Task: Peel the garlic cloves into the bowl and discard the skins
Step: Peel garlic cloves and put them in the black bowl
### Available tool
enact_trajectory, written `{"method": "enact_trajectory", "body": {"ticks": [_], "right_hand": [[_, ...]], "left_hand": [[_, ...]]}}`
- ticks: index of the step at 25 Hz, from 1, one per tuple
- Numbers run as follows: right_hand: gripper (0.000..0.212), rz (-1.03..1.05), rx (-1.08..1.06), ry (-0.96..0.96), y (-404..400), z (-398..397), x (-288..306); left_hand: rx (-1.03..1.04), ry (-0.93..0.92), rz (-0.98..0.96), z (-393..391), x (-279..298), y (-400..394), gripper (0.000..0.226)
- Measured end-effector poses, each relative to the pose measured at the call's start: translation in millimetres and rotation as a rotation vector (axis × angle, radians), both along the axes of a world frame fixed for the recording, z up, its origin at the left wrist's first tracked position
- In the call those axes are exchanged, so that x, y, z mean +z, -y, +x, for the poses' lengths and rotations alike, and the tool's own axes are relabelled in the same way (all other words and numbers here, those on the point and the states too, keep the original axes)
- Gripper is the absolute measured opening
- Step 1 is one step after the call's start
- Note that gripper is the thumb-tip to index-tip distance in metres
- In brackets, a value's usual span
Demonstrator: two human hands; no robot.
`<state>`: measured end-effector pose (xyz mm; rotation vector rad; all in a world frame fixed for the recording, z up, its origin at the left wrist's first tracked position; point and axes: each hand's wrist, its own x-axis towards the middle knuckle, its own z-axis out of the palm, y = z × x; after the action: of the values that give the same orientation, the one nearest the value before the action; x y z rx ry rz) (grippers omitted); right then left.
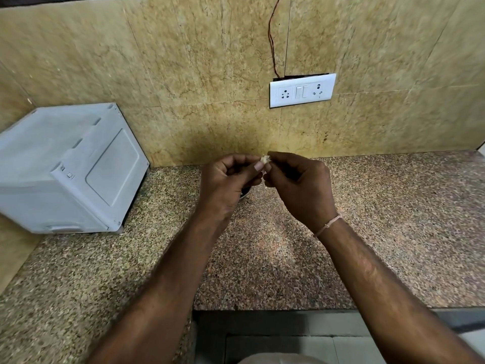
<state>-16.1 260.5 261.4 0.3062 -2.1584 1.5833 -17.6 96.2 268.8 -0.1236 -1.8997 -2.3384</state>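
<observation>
A small pale garlic clove [265, 160] with papery skin is held up above the counter between both hands. My left hand [225, 182] pinches it with thumb and curled fingers. My right hand [299, 185] pinches its other side with fingertips. Just beneath my left hand a sliver of the dark bowl [245, 192] shows on the speckled granite counter [275, 258]; most of the bowl is hidden by the hand, and its contents cannot be seen.
A white box-shaped appliance [65, 172] stands on the counter at the left against the tiled wall. A white switch and socket plate [302, 91] with a hanging wire is on the wall behind. The counter's front edge [275, 310] drops to a tiled floor.
</observation>
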Motion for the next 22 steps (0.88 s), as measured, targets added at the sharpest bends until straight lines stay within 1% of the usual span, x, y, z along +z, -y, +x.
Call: {"method": "enact_trajectory", "body": {"ticks": [2, 5, 9, 11, 13, 18, 22], "right_hand": [[0.025, -0.034, 0.026, 0.03, -1.2, -0.1, 0.2], [0.016, -0.088, 0.074, 0.047, -1.0, 2.2, 3.4], [0.026, -0.126, 0.103, 0.065, -0.7, 4.9, 7.9], [0.021, -0.128, 0.104, 0.064, -1.6, 4.7, 6.5], [0.014, -0.152, 0.107, 0.064, -2.0, 4.6, 3.8], [0.012, -0.222, 0.118, 0.081, -1.2, 5.4, 0.0], [0.011, -0.218, 0.149, 0.095, -2.9, 4.0, -2.0]], "left_hand": [[-0.016, -0.015, 0.006, 0.7, 0.5, -0.8, 0.01], [-0.027, -0.045, -0.022, 1.3, 1.2, -2.3, 0.01], [0.027, -0.136, -0.124, 2.5, 1.7, -7.1, 0.011], [0.041, -0.176, -0.176, 3.6, -0.2, -8.6, 0.012], [0.062, -0.179, -0.201, 3.7, -2.6, -8.5, 0.012], [0.108, -0.163, -0.212, 2.7, -4.9, -7.5, 0.016], [0.12, -0.136, -0.221, 2.8, -6.9, -6.2, 0.021]]}}
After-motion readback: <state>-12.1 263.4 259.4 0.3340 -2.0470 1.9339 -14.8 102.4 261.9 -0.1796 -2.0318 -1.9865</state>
